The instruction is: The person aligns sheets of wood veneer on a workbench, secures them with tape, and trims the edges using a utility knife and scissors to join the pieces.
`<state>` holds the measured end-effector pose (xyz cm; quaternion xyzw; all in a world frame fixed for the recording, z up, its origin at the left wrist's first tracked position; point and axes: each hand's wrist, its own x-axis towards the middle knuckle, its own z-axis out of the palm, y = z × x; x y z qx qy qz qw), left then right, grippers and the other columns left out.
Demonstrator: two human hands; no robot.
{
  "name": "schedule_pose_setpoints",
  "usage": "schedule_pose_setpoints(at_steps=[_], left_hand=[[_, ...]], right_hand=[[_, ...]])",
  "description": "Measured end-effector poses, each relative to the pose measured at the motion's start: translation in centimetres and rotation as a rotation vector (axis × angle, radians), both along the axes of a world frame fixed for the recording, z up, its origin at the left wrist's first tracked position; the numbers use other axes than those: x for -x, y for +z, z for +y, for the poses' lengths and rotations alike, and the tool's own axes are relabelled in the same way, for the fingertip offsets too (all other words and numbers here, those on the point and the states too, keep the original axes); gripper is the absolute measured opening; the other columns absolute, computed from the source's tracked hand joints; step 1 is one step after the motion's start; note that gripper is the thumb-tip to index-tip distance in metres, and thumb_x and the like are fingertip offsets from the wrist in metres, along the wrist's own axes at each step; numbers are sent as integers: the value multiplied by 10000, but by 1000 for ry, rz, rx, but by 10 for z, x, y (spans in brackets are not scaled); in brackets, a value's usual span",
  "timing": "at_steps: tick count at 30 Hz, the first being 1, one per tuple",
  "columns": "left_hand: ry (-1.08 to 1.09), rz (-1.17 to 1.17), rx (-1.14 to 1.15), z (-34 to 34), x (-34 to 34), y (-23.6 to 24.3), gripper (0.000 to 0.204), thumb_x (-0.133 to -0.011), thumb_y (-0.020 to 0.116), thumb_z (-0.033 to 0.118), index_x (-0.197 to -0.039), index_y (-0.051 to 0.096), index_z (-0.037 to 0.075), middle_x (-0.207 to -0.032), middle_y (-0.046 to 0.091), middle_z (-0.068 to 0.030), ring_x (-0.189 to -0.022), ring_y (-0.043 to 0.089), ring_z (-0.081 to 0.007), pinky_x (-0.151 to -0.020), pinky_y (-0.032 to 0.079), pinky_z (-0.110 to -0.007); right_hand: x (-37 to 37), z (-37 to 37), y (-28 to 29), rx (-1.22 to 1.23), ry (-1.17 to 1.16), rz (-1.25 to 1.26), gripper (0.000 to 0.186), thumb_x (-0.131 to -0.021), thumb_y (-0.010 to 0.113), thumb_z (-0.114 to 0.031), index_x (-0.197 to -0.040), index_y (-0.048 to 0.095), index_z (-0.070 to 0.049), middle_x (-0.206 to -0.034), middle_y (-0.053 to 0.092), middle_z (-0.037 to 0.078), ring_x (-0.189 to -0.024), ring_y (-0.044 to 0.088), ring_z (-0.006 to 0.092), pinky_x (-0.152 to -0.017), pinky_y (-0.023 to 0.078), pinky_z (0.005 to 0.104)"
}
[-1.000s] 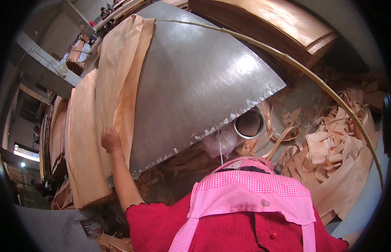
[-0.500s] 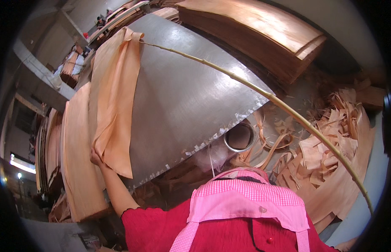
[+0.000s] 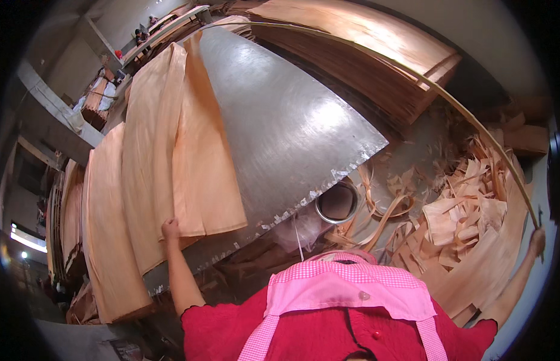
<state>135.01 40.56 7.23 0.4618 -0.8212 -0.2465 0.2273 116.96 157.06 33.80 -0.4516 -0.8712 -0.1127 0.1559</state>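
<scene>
My left hand (image 3: 170, 229) is closed on the near edge of a thin wood veneer sheet (image 3: 211, 192), which lies partly folded over the left side of a grey metal-topped table (image 3: 286, 114). At the far right my right hand (image 3: 537, 240) grips the thick end of a long, thin wooden stick (image 3: 436, 89). The stick arches over the table's far side, its tip near the far end of the veneer. To the left of the table, a stack of veneer (image 3: 108, 222) lies under the sheet's left part.
Behind the table rises a tall veneer stack (image 3: 352, 36). Torn veneer scraps (image 3: 466, 210) are heaped at the right. A round metal-rimmed container (image 3: 353, 201) stands below the table's near edge. Other people (image 3: 141, 36) are visible far off at upper left.
The veneer's near end has spread right across the table, and my left hand has moved right with it. The stick has swung up and away; my right hand has come into full view.
</scene>
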Motion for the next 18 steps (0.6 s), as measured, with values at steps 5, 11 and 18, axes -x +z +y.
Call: schedule_pose_setpoints(at_steps=[5,11,18], left_hand=[[-155,257,-201,79,51,1,160,-743,578,149,-676,588,3,-586,545,-32,-581,492,-113,-552,406,-274],[-360,220,-338,148,108,5,194,-767,568,164,-665,552,0,-501,500,-33,-415,473,-120,-391,376,-276],[-75,440,-663,144,100,-16,122,-771,551,124,-688,568,36,-586,490,29,-518,445,-74,-487,366,-231]], right_hand=[[93,-192,-53,39,439,-38,323,-788,454,-339,-972,581,-105,-908,587,190,-852,560,379,-698,445,449],[89,-181,-149,61,631,-188,249,-770,458,-283,-934,585,-146,-839,590,190,-818,560,376,-683,442,465],[-32,13,-112,-133,453,209,284,-838,407,-255,-973,564,-62,-872,581,202,-784,554,371,-657,428,443]])
